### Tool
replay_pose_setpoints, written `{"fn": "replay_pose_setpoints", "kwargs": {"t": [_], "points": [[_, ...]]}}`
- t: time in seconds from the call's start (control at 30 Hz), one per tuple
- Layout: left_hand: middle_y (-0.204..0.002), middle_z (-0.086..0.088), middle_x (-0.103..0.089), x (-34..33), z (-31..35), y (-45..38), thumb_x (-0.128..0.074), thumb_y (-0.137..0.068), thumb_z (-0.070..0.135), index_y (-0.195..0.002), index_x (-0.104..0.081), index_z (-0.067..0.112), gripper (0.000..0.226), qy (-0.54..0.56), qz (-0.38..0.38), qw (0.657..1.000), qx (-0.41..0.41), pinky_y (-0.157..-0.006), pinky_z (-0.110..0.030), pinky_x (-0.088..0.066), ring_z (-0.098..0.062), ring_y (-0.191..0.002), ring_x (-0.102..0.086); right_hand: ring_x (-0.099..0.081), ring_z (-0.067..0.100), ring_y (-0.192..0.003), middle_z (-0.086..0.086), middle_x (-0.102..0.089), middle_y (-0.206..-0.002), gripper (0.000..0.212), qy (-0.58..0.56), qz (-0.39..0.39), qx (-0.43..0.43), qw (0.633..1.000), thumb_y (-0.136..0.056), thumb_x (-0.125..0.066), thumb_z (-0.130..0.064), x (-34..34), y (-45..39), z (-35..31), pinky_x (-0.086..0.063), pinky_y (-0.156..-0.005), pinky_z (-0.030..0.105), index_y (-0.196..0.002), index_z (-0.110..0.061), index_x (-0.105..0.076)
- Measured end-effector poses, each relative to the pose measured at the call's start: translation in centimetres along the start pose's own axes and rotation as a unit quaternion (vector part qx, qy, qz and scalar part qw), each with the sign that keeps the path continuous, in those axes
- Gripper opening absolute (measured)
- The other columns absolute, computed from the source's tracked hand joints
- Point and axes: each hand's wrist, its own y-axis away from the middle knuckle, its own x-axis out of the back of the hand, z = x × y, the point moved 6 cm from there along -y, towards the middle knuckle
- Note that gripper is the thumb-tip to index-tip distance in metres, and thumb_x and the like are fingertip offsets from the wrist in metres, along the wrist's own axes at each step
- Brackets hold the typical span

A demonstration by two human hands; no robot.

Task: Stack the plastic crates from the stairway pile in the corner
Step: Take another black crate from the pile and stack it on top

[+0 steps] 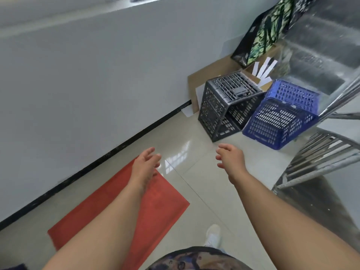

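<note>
The pale wall fills the left side. At its foot lies a red mat on the tiled floor. Farther along the wall, a black crate stands tilted beside the metal stairs, a blue crate touching its far side. Well short of the crates, the left hand and right hand reach out, fingers spread, both empty.

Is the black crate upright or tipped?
Tipped. The black crate lies on its side, open mouth facing the floor and the blue crate beside it.
</note>
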Motion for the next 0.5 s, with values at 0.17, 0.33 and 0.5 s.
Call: {"fn": "replay_pose_setpoints", "kwargs": {"t": [0.17, 0.33, 0.5], "points": [[-0.114, 0.000, -0.058, -8.7, 2.6, -1.9, -0.056, -0.091, 0.021, -0.134, -0.048, 0.021, 0.043, -0.028, -0.025, 0.999, -0.018, -0.077, -0.031, -0.051, -0.014, -0.092, -0.060, -0.056, 0.010, -0.075, -0.003, -0.058, -0.084, 0.033, -0.003, 0.018, 0.005, 1.000, -0.092, -0.050, -0.010, 6.5, -5.8, -1.5, -0.050, -0.068, 0.029, -0.124, -0.007, -0.059], [-0.110, 0.000, -0.059, -16.4, 4.8, -4.3, -0.055, -0.092, 0.020, -0.133, -0.049, 0.020, 0.042, -0.039, -0.035, 0.998, -0.026, -0.081, -0.034, -0.052, -0.017, -0.097, -0.060, -0.055, 0.011, -0.076, -0.005, -0.058, -0.083, 0.026, 0.004, 0.020, 0.025, 0.999, -0.095, -0.050, -0.016, 11.6, -11.5, -3.3, -0.052, -0.076, 0.035, -0.117, -0.012, -0.062], [-0.111, 0.001, -0.059, -21.4, 6.0, -6.4, -0.054, -0.093, 0.024, -0.129, -0.053, 0.020, 0.036, -0.047, -0.030, 0.998, -0.023, -0.076, -0.031, -0.053, -0.018, -0.099, -0.060, -0.054, 0.020, -0.079, -0.002, -0.054, -0.076, 0.018, -0.012, 0.027, 0.016, 0.999, -0.096, -0.046, -0.027, 14.7, -16.5, -4.0, -0.047, -0.073, 0.038, -0.096, -0.016, -0.059]]}}
